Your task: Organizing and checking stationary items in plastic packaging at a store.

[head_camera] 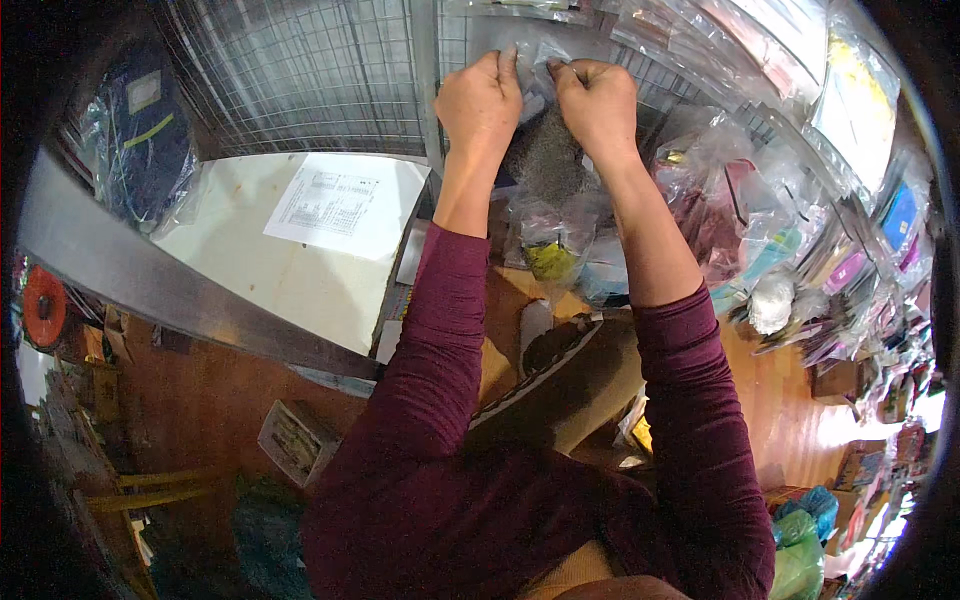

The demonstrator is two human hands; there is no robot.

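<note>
Both my arms reach forward to a wire grid panel at the top of the view. My left hand pinches the edge of a clear plastic bag between thumb and finger. A short way to the right, my right hand pinches the same bag's edge. Something dark grey and fuzzy hangs below, between my wrists; whether it is inside the bag I cannot tell. The fingertips of both hands are partly hidden by glare and plastic.
A white board bearing a printed sheet lies at left behind a metal rail. Bagged dark fabric stands beyond it. Many clear bags of coloured goods hang at right. A box sits on the wooden floor.
</note>
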